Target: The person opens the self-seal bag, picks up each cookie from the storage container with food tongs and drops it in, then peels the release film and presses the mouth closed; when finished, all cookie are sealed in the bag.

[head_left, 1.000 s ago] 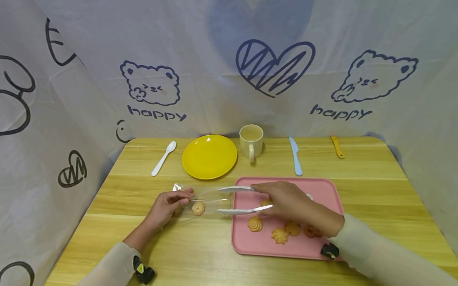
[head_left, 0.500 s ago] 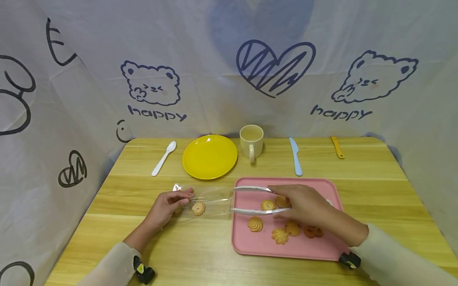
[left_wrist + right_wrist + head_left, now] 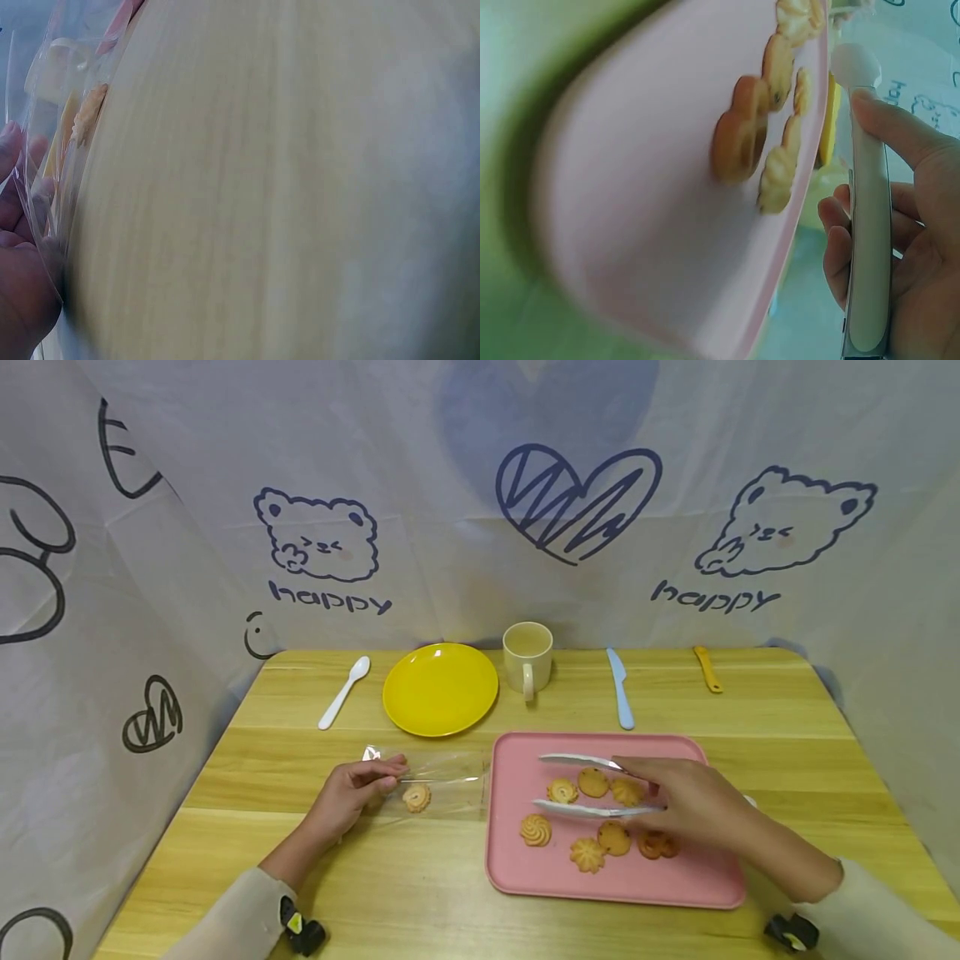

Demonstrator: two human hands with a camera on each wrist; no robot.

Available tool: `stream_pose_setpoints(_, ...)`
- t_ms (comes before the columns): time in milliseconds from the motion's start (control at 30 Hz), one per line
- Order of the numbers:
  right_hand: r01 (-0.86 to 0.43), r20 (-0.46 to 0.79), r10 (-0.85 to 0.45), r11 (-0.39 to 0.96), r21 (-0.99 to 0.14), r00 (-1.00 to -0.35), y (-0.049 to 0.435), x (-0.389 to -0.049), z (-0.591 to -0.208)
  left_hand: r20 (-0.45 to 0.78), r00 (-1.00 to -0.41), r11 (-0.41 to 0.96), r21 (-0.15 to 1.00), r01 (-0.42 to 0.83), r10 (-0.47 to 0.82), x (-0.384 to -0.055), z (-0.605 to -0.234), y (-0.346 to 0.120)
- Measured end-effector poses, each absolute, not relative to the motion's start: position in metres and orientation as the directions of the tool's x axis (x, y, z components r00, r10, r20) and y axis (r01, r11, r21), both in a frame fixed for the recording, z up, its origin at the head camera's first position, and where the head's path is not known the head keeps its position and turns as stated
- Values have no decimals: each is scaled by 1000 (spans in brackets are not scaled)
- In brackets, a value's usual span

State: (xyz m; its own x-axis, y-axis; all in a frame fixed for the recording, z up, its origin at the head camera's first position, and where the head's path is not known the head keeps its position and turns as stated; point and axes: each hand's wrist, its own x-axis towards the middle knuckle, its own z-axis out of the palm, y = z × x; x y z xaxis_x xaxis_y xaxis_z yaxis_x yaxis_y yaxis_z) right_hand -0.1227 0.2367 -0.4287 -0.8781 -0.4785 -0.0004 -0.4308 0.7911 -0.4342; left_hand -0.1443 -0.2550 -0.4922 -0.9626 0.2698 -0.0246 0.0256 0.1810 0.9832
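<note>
My left hand (image 3: 352, 797) pinches a clear plastic bag (image 3: 457, 789) by its upper layer, left of the tray. One round cookie (image 3: 417, 797) lies inside the bag; in the left wrist view the cookie (image 3: 90, 116) shows through the film. My right hand (image 3: 686, 797) grips a pair of tongs (image 3: 588, 811), thumb along one arm in the right wrist view. The tongs' arms are spread, with white tips pointing left over the pink tray (image 3: 517, 872). Several cookies (image 3: 587, 855) lie on the tray, some showing between the tongs' arms.
Behind the bag lie a white spoon (image 3: 343, 693) and a yellow plate (image 3: 440, 689). A cream mug (image 3: 527, 656) stands beside the plate. Farther right are a light blue knife (image 3: 620, 689) and an orange-yellow handled utensil (image 3: 707, 668). A printed cloth (image 3: 450, 568) hangs behind the table.
My right hand has drawn the tongs rightward, out from the bag's mouth to over the tray. The cookie stays in the bag, and my left hand has kept its place.
</note>
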Motion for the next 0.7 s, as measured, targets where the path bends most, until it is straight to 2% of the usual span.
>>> stream_pose_setpoints(400,-397,-28,-438,839,-373,-899,272,-117,-429,-27,-962,190,981,26,270,-145,-493,-255)
stream_pose_setpoints(700,-425,-7,-457,834,-352,-890,282,-122,-431,-27,-962,195,980,28,271,-145,-494,-255)
